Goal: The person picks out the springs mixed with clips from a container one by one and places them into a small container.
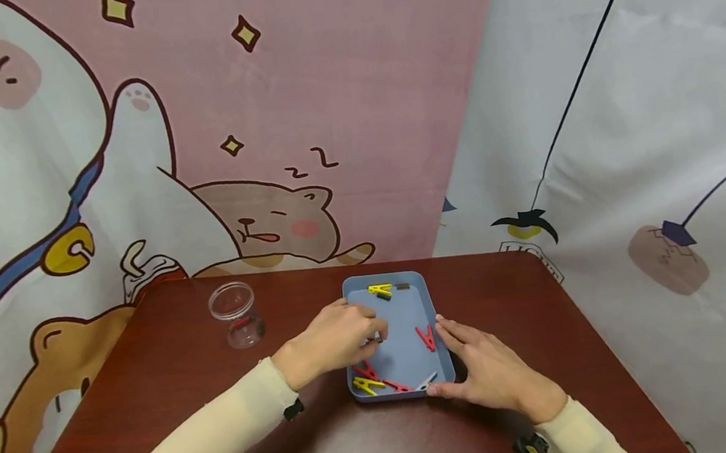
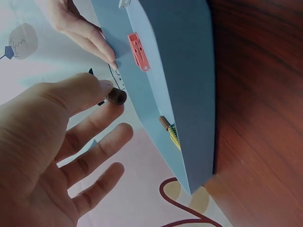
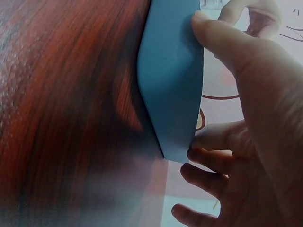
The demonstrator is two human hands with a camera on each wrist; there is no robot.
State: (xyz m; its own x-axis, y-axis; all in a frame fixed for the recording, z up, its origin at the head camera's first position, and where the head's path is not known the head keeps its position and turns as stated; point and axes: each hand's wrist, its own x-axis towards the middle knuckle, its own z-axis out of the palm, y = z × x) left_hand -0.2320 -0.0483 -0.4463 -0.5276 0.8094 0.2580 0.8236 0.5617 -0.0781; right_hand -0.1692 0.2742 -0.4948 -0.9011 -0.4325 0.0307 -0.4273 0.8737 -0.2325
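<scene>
My left hand [image 1: 337,335] is over the left side of a blue-grey tray [image 1: 386,280]. Its thumb and index finger pinch a small dark brown cylinder with a hollow end [image 2: 117,96], while the other fingers spread loosely. Along the tray's right edge, my right hand [image 1: 497,367] steadies it, with thumb and fingertips on the wall. Inside the tray lie a red clothespin [image 1: 426,338], a yellow clothespin [image 1: 380,289] and a brown ribbed cylinder [image 2: 164,123] at the far end. More red and yellow clothespins [image 1: 368,385] and a grey-white clothespin [image 1: 427,381] lie at the near end.
To the left of the tray stands a clear jar [image 1: 232,301] with something red and dark small pieces inside. Both stand on a dark reddish wooden table [image 1: 318,442]. A cartoon-printed cloth [image 1: 363,95] hangs behind the table.
</scene>
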